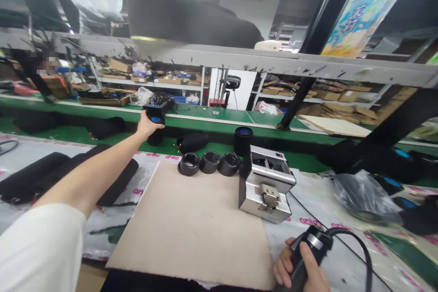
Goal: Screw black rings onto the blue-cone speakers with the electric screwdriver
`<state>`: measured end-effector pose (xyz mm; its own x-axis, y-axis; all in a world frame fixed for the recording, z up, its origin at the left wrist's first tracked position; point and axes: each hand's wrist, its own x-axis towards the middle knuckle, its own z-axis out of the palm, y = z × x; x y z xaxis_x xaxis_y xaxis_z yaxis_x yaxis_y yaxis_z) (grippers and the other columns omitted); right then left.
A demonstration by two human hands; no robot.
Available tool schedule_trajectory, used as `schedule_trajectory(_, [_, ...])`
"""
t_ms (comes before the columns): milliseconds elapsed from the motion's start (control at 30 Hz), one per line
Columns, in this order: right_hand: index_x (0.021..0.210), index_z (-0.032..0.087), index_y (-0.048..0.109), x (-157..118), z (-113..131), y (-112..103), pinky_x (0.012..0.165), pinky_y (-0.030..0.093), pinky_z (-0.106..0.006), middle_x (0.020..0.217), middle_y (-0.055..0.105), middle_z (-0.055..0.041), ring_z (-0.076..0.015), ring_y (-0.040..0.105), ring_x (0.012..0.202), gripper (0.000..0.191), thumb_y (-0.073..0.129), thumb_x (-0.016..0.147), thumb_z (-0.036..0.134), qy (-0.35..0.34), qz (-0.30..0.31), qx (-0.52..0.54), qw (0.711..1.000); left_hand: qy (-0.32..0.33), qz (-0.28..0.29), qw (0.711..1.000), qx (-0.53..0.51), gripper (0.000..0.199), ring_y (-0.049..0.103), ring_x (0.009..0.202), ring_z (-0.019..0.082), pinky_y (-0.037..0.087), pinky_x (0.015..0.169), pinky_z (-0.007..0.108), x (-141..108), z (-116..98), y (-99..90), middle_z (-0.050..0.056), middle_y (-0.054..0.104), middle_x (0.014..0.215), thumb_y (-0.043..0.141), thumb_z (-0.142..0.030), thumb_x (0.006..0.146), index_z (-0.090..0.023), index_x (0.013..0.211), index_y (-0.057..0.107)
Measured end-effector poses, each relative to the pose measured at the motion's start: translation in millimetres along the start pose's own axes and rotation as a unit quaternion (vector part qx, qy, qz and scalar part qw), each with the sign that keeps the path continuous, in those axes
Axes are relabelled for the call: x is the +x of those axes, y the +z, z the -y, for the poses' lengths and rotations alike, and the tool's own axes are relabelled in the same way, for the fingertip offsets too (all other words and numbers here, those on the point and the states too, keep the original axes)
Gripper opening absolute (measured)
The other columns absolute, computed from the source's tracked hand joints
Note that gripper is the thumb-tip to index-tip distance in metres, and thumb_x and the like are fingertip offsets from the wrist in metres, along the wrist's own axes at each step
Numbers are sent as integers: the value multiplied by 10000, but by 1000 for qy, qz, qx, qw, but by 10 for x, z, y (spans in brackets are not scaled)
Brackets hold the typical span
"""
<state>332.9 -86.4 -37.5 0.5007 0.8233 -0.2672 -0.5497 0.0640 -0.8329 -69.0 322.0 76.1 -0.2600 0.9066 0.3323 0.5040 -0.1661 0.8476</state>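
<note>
My left hand (148, 126) reaches to the far side of the bench, its fingers around a black cylinder with a blue top (156, 120). Low on the right, my right hand (301, 264) is wrapped round a black corded power tool (313, 246). Three black rings (210, 162) sit in a row at the back edge of a beige cardboard sheet (201, 223). Just right of them stands a silver machine (268, 185). Behind it is another black cylinder with a blue top (243, 140). A dark fabric-covered piece (193, 142) lies between the two cylinders.
Long black padded pieces (37, 175) lie on the left under my forearm. A plastic bag (366, 194) and more blue-ended dark pieces are on the right. A metal shelf beam (219, 57) crosses above the bench, with a slanted black post (297, 100). Black cords run at the right.
</note>
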Motion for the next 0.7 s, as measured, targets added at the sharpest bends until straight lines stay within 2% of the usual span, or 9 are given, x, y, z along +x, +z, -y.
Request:
schedule_trajectory(133, [1009, 239, 534, -10, 40, -56, 443, 428, -221, 563, 497, 77, -83, 437, 394, 470, 811, 832, 575, 20, 34, -4, 999, 50, 25, 998, -35, 1263, 675, 1279, 309, 483, 1179, 461, -370, -197, -438, 175, 635, 1420, 981, -261, 616, -177, 1646, 254])
schedule_trajectory(233, [1020, 250, 523, -76, 156, 25, 431, 397, -228, 571, 491, 78, -77, 416, 368, 482, 811, 818, 579, 34, 89, -4, 995, 108, 72, 988, -78, 1267, 679, 1289, 343, 472, 1183, 563, -955, -280, -772, 145, 651, 1396, 974, -350, 641, -234, 1664, 236])
schedule_trajectory(300, [1056, 258, 506, -129, 284, 268, 441, 390, -232, 622, 533, 72, -69, 424, 366, 472, 791, 837, 565, 19, 136, -28, 990, 110, 74, 987, -95, 1255, 650, 1337, 374, 471, 1189, 595, -1454, -275, -884, 146, 642, 1408, 975, -399, 620, -265, 1649, 271])
schedule_trajectory(367, [1063, 254, 471, -138, 412, 667, 470, 413, -255, 720, 600, 55, -68, 454, 387, 472, 786, 845, 530, -6, 192, -109, 975, 103, 80, 985, -111, 1223, 626, 1370, 396, 502, 1168, 594, -1959, -220, -877, 168, 620, 1440, 971, -424, 611, -265, 1625, 306])
schedule_trajectory(400, [1058, 245, 460, -114, 460, 905, 486, 422, -265, 765, 609, 47, -71, 472, 410, 453, 754, 870, 535, -19, 217, -185, 958, 97, 98, 983, -125, 1214, 649, 1344, 394, 529, 1143, 588, -2192, -178, -836, 179, 624, 1433, 960, -419, 634, -263, 1629, 282])
schedule_trajectory(433, [1062, 241, 447, -68, 491, 1153, 482, 423, -267, 806, 612, 40, -74, 487, 423, 443, 707, 893, 559, -39, 242, -282, 928, 95, 121, 979, -136, 1199, 670, 1319, 386, 553, 1118, 578, -2402, -128, -776, 184, 623, 1435, 944, -404, 671, -269, 1638, 249])
schedule_trajectory(533, [1084, 228, 517, 178, 469, 1865, 464, 441, -275, 1073, 669, -15, -76, 555, 449, 403, 736, 873, 493, -56, 302, -390, 868, 136, 146, 968, -155, 1156, 663, 1335, 384, 546, 1133, 563, -2874, 50, -555, 180, 611, 1446, 935, -370, 698, -278, 1626, 253])
schedule_trajectory(600, [1109, 222, 583, 386, 387, 2255, 484, 459, -262, 962, 680, 17, -83, 569, 453, 344, 776, 862, 365, -57, 354, -473, 805, 154, 122, 964, -180, 1137, 634, 1373, 398, 526, 1155, 573, -3067, 191, -422, 182, 584, 1472, 928, -383, 707, -271, 1620, 261])
schedule_trajectory(700, [1221, 185, 633, 675, 229, 2700, 588, 549, -253, 972, 694, -12, -112, 643, 628, 357, 777, 925, 322, -43, 415, -583, 697, 105, 77, 969, -209, 1162, 595, 1416, 419, 525, 1155, 579, -3237, 422, -281, 192, 536, 1524, 922, -474, 714, -265, 1634, 244])
